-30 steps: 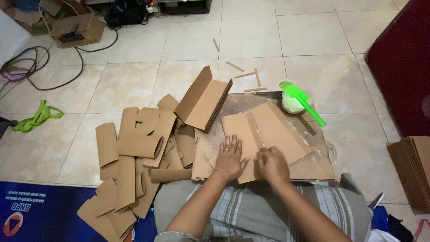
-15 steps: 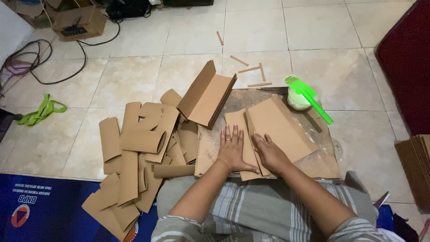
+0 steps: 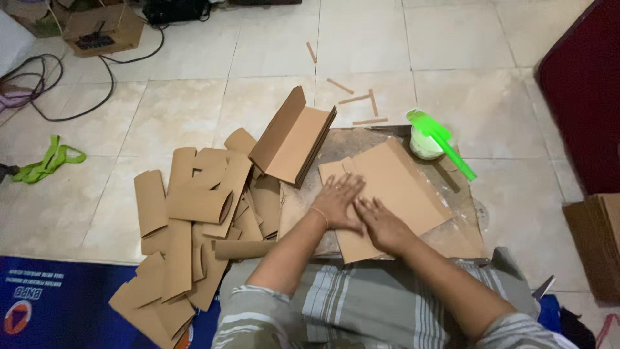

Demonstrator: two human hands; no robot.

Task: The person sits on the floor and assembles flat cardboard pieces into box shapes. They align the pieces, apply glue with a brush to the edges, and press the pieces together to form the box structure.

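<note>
My left hand [image 3: 339,199] lies flat, fingers spread, on a folded brown cardboard piece [image 3: 397,184] on a stained work board [image 3: 465,236] in front of my lap. My right hand [image 3: 381,223] presses palm down on the same piece, just right of and nearer than the left. Neither hand grips anything. A stack of folded cardboard pieces [image 3: 294,136], bent into an L, stands at the board's far left corner. A green brush [image 3: 445,142] rests across a small white pot [image 3: 423,145] at the board's far right corner.
Several curled cardboard cut-outs [image 3: 194,220] lie heaped on the tiled floor to the left. A flat cardboard stack [image 3: 597,242] sits at the right edge, a dark red surface [image 3: 581,84] beyond it. Thin cardboard strips [image 3: 358,100], cables [image 3: 39,84] and a green strap [image 3: 48,161] lie farther out.
Both hands have slid away from me along the cardboard piece, still pressing it flat. The view has shifted slightly.
</note>
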